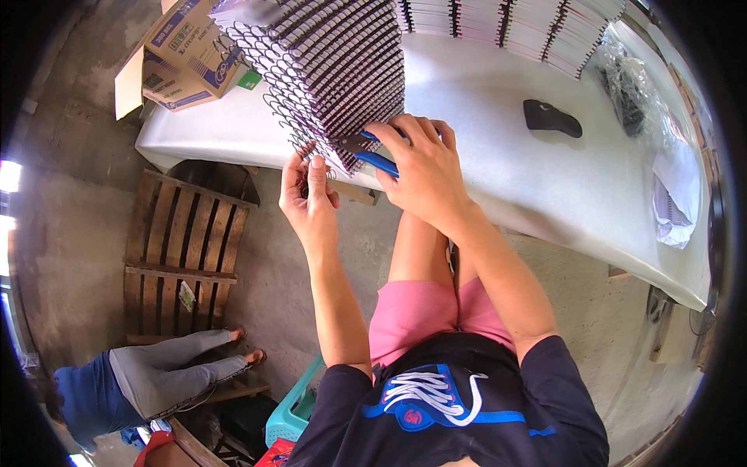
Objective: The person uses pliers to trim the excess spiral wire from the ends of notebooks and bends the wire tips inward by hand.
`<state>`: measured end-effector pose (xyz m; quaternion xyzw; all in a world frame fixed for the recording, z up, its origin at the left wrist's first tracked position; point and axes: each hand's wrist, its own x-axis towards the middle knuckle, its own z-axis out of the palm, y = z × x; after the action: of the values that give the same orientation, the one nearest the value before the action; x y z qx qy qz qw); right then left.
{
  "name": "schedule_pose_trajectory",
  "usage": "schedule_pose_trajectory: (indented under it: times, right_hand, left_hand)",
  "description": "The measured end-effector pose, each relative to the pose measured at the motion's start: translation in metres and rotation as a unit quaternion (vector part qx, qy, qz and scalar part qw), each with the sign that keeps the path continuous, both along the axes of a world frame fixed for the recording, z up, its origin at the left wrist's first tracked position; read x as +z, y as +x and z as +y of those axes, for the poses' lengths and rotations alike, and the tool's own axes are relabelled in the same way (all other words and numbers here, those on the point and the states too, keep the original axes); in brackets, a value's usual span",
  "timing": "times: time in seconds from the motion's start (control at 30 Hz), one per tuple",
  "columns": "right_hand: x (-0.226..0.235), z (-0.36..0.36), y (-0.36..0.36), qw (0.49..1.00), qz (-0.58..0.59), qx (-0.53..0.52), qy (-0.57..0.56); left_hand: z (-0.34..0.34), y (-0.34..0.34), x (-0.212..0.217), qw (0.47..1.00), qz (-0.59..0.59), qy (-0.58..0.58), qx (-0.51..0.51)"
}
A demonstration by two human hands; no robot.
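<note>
Stack of spiral-bound notebooks (334, 70) sitting at the worktop's (482, 101) near edge. My right hand (424, 167) is gripping blue-handled pliers (373, 152), fingers curled tight, nose at a wire coil. My left hand (307, 198) is pinching the coil's end. Cardboard box (187, 54) resting at the left corner, contents unseen.

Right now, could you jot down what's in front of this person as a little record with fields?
Left hand: left hand pinches the wire coil at the lower edge of the stack of notebooks
Right hand: right hand grips blue-handled pliers, tips at the same coil
Stack: spiral-bound notebooks, leaning, on the white table
More stacks: further notebooks along the far edge
Also on table: dark object, clear plastic bag
Beside table: cardboard box, wooden pallet
Nearby: another person sitting on the floor
</note>
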<state>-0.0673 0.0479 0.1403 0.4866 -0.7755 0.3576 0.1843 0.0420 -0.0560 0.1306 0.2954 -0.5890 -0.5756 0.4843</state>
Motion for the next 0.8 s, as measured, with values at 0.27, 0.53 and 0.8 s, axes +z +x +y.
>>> schedule_pose_trajectory:
  times: [0.27,0.53,0.8]
  right_hand:
    - [-0.004,-0.007,-0.001,0.998,-0.049,0.040,0.018]
    - [-0.002,0.022,-0.015,0.997,-0.062,0.051,0.009]
    - [-0.042,0.212,-0.086,0.971,-0.095,-0.211,0.061]
  left_hand:
    - [0.004,0.004,-0.001,0.999,-0.016,-0.020,0.019]
    - [0.046,0.019,0.016,0.989,0.088,0.122,0.003]
    - [0.141,-0.079,0.029,0.619,0.219,0.601,-0.456]
